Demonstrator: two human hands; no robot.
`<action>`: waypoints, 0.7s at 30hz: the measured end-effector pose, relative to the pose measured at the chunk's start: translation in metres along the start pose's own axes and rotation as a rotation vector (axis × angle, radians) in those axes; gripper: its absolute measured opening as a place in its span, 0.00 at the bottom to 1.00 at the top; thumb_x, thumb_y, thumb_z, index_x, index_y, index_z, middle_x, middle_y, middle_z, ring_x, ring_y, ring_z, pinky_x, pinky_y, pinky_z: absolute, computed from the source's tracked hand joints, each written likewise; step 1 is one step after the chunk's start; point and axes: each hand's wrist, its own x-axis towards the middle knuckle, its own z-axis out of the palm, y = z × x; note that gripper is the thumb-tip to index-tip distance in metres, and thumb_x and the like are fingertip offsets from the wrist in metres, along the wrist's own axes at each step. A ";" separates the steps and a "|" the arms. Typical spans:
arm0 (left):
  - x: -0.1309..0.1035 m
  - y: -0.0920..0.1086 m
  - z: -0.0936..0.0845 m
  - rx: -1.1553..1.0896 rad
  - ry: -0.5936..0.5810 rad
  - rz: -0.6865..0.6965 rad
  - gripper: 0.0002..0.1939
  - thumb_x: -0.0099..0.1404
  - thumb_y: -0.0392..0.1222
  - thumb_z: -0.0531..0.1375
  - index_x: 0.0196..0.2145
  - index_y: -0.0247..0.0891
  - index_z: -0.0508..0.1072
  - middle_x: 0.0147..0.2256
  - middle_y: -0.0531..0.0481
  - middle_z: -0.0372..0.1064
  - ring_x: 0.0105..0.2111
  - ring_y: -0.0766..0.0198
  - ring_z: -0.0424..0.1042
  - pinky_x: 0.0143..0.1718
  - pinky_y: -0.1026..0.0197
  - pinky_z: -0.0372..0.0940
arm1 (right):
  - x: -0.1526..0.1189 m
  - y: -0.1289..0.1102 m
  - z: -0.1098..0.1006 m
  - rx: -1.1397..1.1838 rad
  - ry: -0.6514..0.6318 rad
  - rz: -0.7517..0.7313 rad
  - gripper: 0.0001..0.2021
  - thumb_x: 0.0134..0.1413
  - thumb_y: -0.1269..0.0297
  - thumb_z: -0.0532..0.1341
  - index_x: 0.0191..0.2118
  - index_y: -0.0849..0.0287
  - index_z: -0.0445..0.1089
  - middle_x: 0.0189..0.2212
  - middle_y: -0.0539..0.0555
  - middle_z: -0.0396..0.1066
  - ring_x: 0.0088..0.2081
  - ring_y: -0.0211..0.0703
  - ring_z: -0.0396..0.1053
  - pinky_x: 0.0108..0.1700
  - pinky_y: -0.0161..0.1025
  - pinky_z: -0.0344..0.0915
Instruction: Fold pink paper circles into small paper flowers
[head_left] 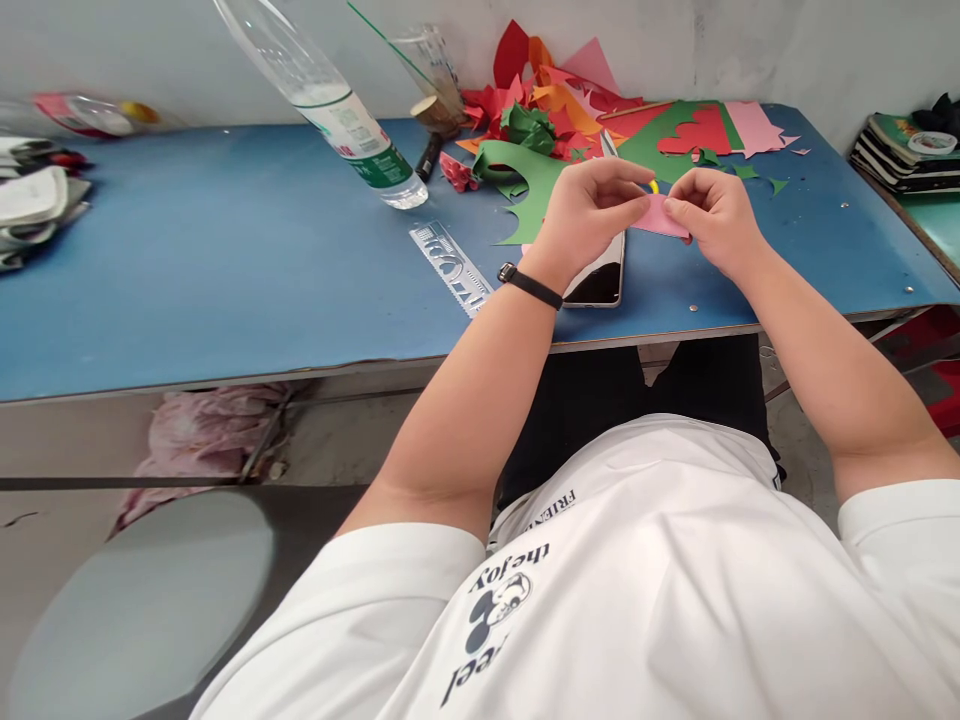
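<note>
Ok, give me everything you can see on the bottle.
The bottle is clear, apparently plastic, with a white label, green toward its lower part, and some red print. Its base rests on the blue table; it looks upright, though slanted in this view. A black cylinder sits close beside the base; contact unclear. No hand touches it. The top is cut off, fill level unclear.
</note>
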 end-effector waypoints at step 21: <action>-0.008 -0.004 -0.004 -0.157 -0.214 -0.199 0.25 0.59 0.27 0.85 0.43 0.46 0.79 0.30 0.55 0.76 0.42 0.46 0.91 0.50 0.47 0.85 | -0.004 0.003 0.002 0.169 -0.029 0.056 0.27 0.66 0.41 0.87 0.44 0.49 0.73 0.33 0.51 0.71 0.40 0.56 0.83 0.36 0.48 0.85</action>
